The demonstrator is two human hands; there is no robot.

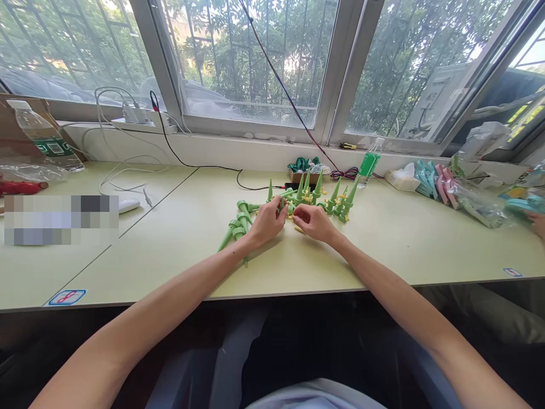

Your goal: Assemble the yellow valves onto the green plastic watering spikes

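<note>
My left hand is closed around a green plastic spike, most of it hidden by the fingers. Just to its right, my right hand is pinched; whatever it holds, if anything, cannot be made out. Beneath the right fingers lies a small yellow piece. Several green cone spikes with yellow fittings stand point up behind and right of the hands. Left of my left hand, loose green spikes lie in a heap, without visible yellow parts.
Behind the spikes sits a small box with green wrapping. A green-labelled bottle and tissue pack stand right of it. Cables trail at left, near a bottle. Another person's hand shows at far right.
</note>
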